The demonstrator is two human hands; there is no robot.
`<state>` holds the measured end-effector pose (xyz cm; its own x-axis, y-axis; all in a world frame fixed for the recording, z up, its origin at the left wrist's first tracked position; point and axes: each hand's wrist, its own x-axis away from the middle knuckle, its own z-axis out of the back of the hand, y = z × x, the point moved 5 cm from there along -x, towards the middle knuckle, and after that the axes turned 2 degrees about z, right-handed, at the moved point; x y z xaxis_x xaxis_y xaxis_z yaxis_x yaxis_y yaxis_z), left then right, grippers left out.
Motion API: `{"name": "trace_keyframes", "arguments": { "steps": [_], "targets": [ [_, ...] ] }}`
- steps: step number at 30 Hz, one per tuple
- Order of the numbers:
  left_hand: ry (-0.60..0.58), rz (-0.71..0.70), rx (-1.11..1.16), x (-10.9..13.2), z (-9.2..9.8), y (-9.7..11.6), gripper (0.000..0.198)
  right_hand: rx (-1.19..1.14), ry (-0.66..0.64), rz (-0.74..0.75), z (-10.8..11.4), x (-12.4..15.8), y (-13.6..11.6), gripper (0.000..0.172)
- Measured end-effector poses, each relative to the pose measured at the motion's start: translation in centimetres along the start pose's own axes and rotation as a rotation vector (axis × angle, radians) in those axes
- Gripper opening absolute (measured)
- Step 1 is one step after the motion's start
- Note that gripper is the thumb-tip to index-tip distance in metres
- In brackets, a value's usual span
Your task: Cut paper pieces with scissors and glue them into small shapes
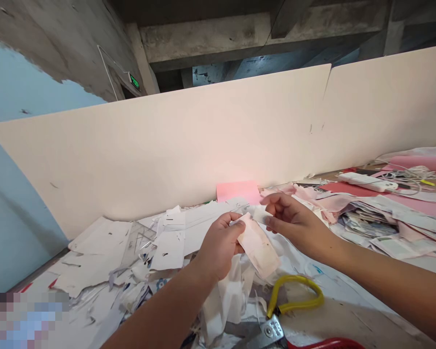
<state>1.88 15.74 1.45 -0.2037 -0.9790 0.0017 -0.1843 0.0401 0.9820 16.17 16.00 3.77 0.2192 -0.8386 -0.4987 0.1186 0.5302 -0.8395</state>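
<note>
A pale pinkish paper strip point(258, 246) is pinched between the thumb and fingers of my left hand point(221, 242), its lower end slanting down to the right. My right hand point(288, 218) closes thumb and fingers on a small white piece of paper point(260, 214) at the strip's upper end. Whether the two pieces are joined I cannot tell. Below the hands lie scissors point(272, 329) with one yellow handle and one red handle, their blades partly cut off by the lower edge of the view. Crumpled white scraps point(227, 295) lie under my left hand.
Torn white sheets point(94, 252) and a clear set square point(140, 240) lie at left. A pink card point(239, 191) leans against the pale partition point(189, 155). Stacked papers point(370, 223), a white power strip point(366, 182) and cables point(414, 173) are at right.
</note>
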Motion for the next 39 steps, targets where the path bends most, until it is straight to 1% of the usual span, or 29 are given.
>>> {"name": "trace_keyframes", "arguments": {
  "steps": [2,4,8,11,14,18,21,23,27,29,31,35,39],
  "targets": [
    [-0.01,0.007,0.017,0.0,-0.1,-0.2,0.013,0.084,-0.028,0.034,-0.2,0.1,-0.3,0.018],
    [-0.018,0.007,0.038,0.0,-0.3,-0.3,0.013,0.178,-0.041,0.062,-0.4,0.2,-0.6,0.015],
    [-0.004,0.021,0.08,0.0,-0.4,-0.3,0.011,0.211,0.035,0.092,0.0,0.4,-0.6,0.004],
    [0.014,0.034,0.11,0.1,-0.6,-0.2,0.008,0.193,0.059,0.022,0.1,0.3,-0.1,0.013],
    [0.023,0.036,0.124,0.3,-0.8,-0.1,0.007,0.092,0.066,-0.075,-0.1,0.1,0.6,0.02],
    [0.015,0.017,0.143,0.6,-1.0,0.1,0.009,-0.03,0.125,-0.181,-0.6,0.3,1.7,0.025],
    [0.008,0.01,0.156,0.7,-1.2,0.1,0.014,-0.101,0.148,-0.199,-0.9,0.4,2.2,0.027],
    [0.013,0.01,0.161,0.7,-1.2,0.0,0.019,-0.121,0.135,-0.206,-1.1,0.5,2.5,0.028],
    [0.016,0.025,0.161,0.7,-1.3,-0.2,0.023,-0.058,0.112,-0.209,-1.2,0.7,2.8,0.03],
    [0.006,0.027,0.156,0.6,-1.3,-0.3,0.024,0.025,0.102,-0.172,-1.1,0.8,2.6,0.029],
    [0.002,0.028,0.15,0.5,-1.2,-0.4,0.024,0.148,0.084,-0.102,-1.0,0.8,2.1,0.027],
    [0.006,0.037,0.154,0.4,-1.1,-0.5,0.024,0.426,0.079,0.079,-0.9,1.0,0.8,0.023],
    [0.033,0.033,0.186,0.5,-1.1,-0.5,0.025,0.576,0.038,0.266,-1.4,1.4,0.0,0.014]
  ]
}}
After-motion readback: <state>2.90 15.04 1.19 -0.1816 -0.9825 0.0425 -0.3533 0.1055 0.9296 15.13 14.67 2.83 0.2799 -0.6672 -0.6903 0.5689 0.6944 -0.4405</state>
